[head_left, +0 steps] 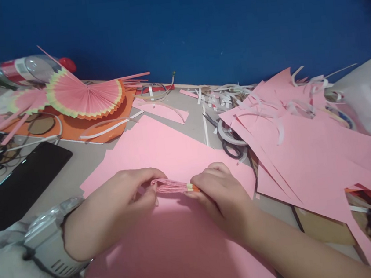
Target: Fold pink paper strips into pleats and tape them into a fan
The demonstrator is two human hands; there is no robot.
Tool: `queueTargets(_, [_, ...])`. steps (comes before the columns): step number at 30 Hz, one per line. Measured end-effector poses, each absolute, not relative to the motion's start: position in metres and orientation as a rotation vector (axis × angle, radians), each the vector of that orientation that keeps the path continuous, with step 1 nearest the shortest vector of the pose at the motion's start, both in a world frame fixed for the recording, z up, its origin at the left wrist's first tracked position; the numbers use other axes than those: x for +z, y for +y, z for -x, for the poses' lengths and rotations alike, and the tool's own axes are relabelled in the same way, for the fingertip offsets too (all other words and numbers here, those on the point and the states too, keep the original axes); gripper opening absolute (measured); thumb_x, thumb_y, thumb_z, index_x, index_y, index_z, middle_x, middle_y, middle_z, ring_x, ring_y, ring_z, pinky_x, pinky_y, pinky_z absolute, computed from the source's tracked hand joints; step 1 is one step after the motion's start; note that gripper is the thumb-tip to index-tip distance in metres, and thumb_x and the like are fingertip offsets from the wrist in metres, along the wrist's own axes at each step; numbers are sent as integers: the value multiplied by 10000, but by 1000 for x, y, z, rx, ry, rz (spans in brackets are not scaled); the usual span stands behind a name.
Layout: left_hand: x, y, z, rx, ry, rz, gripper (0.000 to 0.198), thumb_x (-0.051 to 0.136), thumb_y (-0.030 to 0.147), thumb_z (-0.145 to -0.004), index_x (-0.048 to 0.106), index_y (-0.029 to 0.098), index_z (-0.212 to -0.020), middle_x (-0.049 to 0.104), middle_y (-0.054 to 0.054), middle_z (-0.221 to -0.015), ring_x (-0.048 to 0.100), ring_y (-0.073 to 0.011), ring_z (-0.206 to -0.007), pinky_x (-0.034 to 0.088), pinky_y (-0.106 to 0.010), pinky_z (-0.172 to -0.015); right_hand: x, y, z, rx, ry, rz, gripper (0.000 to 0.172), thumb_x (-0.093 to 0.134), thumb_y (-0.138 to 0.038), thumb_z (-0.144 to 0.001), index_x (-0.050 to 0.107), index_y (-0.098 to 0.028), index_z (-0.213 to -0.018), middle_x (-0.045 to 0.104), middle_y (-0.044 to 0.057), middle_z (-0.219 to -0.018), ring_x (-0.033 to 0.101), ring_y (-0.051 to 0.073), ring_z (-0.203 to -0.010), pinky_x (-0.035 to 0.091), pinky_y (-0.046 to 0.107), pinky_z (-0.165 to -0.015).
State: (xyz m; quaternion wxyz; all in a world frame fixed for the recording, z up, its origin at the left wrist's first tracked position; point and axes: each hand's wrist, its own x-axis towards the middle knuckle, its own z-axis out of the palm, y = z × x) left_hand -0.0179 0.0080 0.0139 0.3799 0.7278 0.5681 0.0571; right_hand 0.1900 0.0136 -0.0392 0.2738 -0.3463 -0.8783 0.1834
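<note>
Between my two hands is a pleated paper strip (173, 185), pink with a yellow and orange end, its folds pressed together into a narrow bundle. My left hand (134, 191) pinches the pink end between thumb and fingers. Around the yellow and orange end, the fingers of my right hand (219, 188) are closed, hiding its tip. Both hands are just above large pink paper sheets (163, 146) spread on the grey table (96, 153). A watch (55, 241) is on my left wrist.
Finished pleated paper fans (84, 94) lie at the back left by a plastic bottle (35, 68). A black phone (27, 184) is at left. Black-handled scissors (233, 149), curled white paper strips (224, 97) and more pink sheets (306, 153) lie at right. A blue wall (174, 29) stands behind.
</note>
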Motion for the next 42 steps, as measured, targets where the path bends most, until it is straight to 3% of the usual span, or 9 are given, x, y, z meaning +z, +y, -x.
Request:
queueTargets(5, [12,7,11,195,1498,-1792,238,385,107,-818,572,254,-815,640,84,-770,586,-115,-735,417,-220,-668,-39,13,-189,457,-2358,908,215,379,-206,-920,433,-187,-713,451,-36,-565,357,110,-538,278,289,-650])
queueTargets(13, [3,0,27,323,1467,-1710,269,453,251,-875,538,390,-1089,661,108,-1006,640,-102,-810,473,-171,-687,-38,13,-190,475,-2318,928,210,376,-195,-921,433,-186,-718,454,-33,-580,368,110,-550,283,289,-652])
queueTargets(19, [1,0,29,360,1407,-1765,318,470,155,-841,574,364,-1056,689,102,-920,655,-84,-713,479,-143,-637,-38,14,-190,497,-2342,952,224,362,-200,-929,428,-190,-715,444,-32,-581,377,116,-549,275,290,-654])
queueTargets(26, [7,3,27,212,1498,-2008,282,446,189,-847,599,312,-1049,699,62,-1028,664,-151,-825,479,-201,-614,-40,14,-190,506,-2344,955,201,382,-204,-923,441,-185,-732,453,-30,-597,389,114,-561,278,286,-661])
queueTargets(36, [9,5,23,203,1483,-2106,226,414,284,-913,557,340,-1078,667,99,-1098,609,-146,-997,410,-252,-894,-38,14,-189,533,-2333,983,224,377,-214,-927,420,-190,-708,431,-34,-588,363,113,-557,291,277,-662])
queueTargets(42, [8,5,20,191,1504,-1995,288,430,166,-859,578,359,-1012,681,117,-1025,627,-146,-919,453,-240,-746,-39,14,-190,510,-2338,960,206,381,-209,-923,446,-182,-730,462,-29,-601,384,112,-565,291,286,-658])
